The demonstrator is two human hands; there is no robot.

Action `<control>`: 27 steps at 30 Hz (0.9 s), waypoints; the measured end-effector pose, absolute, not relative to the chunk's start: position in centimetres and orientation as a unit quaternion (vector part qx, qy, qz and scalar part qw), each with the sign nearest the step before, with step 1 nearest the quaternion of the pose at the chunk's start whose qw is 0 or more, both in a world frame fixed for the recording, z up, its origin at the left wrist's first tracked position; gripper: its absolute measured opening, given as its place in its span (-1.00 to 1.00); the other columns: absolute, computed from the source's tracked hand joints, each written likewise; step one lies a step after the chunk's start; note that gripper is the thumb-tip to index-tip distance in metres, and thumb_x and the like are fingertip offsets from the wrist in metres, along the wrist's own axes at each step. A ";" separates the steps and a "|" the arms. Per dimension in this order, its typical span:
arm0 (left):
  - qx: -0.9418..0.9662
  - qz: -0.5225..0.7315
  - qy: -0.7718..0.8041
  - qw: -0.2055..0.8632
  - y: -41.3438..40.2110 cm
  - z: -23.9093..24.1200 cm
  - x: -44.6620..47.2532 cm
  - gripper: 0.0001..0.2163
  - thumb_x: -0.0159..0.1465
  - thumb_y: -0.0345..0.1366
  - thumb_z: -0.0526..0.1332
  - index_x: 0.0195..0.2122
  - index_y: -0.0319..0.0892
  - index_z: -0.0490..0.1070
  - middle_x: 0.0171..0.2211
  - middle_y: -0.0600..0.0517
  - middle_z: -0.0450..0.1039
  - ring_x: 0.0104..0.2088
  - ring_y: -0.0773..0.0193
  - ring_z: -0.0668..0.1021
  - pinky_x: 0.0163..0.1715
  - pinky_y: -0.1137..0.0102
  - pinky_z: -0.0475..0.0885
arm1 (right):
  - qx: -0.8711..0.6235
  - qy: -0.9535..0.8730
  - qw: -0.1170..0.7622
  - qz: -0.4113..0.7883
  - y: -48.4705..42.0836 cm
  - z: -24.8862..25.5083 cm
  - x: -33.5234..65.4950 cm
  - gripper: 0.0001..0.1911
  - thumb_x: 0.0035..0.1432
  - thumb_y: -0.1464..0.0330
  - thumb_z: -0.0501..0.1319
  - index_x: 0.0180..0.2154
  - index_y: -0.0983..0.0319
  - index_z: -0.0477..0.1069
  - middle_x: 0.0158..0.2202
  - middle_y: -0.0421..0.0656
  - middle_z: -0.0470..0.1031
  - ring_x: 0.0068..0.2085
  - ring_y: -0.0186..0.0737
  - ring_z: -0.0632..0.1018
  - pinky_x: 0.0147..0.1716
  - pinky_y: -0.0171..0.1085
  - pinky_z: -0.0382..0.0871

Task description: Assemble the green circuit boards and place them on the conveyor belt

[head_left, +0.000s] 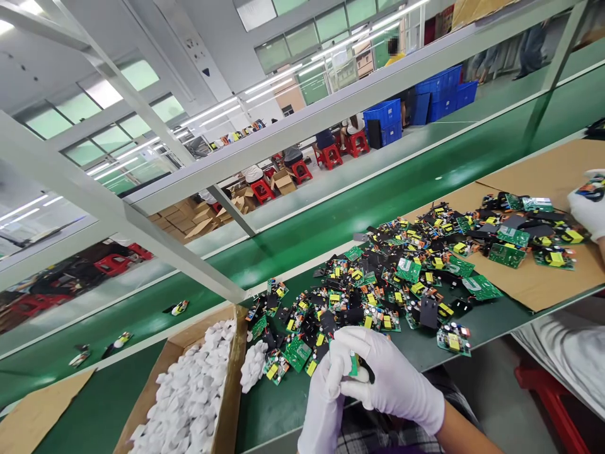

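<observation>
My left hand [326, 391] and my right hand [390, 372], both in white gloves, meet over the near edge of the bench. Their fingers close around a small circuit board [353, 364]; only a green bit and a dark part show between the gloves. Just beyond lies a wide heap of circuit boards [371, 287] with yellow transformers and black parts. Left of my hands sits a small pile of white pieces [254, 366]. Beside it, a cardboard box [230, 378] holds many more small white pieces [189, 391], whose kind I cannot make out.
A co-worker's gloved hand [588, 208] holds a board at the right, over a cardboard sheet [524, 277]. Behind the heap runs a green conveyor belt [283, 243] carrying a few boards. A white metal post [189, 252] slants across the left. A red stool [543, 384] stands at lower right.
</observation>
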State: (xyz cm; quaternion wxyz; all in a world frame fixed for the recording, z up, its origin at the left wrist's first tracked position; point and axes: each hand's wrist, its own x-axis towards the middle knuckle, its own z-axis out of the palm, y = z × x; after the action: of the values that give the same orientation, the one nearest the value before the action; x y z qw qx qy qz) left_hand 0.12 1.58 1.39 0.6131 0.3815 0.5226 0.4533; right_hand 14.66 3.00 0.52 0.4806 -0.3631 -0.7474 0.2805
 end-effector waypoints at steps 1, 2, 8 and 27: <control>0.387 0.449 0.518 0.616 1.5 1.5 0.1 -0.67 0.15 0.02 0.33 -0.45 -0.20 0.50 -0.49 -0.03 0.50 -0.52 0.20 0.45 -0.47 0.30 0.34 | -0.369 -0.747 0.472 0.288 3.0 0.7 14.6 -0.45 -0.01 0.34 0.42 0.06 0.16 0.42 0.10 -0.01 0.50 0.10 0.03 0.53 0.04 -0.10 0.49; 0.387 0.447 0.510 0.625 1.4 1.7 0.1 -0.68 0.18 0.00 0.32 -0.41 -0.19 0.52 -0.46 -0.03 0.52 -0.50 0.19 0.47 -0.47 0.31 0.35 | -0.377 -0.743 0.467 0.296 3.0 0.9 14.4 -0.43 -0.03 0.33 0.44 0.06 0.17 0.42 0.10 0.00 0.50 0.09 0.05 0.53 0.03 -0.09 0.49; 0.273 0.459 0.408 0.741 0.8 2.5 -0.1 -0.63 0.14 0.00 0.37 -0.14 -0.13 0.61 -0.11 -0.13 0.59 -0.10 -0.02 0.60 -0.09 0.19 0.48 | -0.386 -0.716 0.477 0.332 2.9 0.3 13.3 -0.47 0.00 0.52 0.26 0.06 0.19 0.42 0.05 -0.04 0.53 0.09 -0.03 0.53 0.13 -0.08 0.43; 0.251 0.515 0.421 0.703 0.8 0.9 -1.4 -0.67 0.15 -0.09 0.38 -0.12 -0.14 0.60 -0.03 -0.14 0.58 0.02 -0.01 0.56 0.05 0.16 0.44 | -0.352 -0.719 0.452 0.394 3.5 -0.9 11.4 -0.32 -0.11 0.48 0.36 0.12 0.23 0.35 0.09 0.02 0.47 0.13 -0.02 0.49 0.16 -0.03 0.37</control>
State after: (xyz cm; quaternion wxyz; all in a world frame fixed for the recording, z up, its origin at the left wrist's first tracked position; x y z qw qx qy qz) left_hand -1.37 0.77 0.93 0.7034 0.2508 0.4209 0.5149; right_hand 11.43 3.52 -0.86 0.4523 -0.3516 -0.7188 0.3939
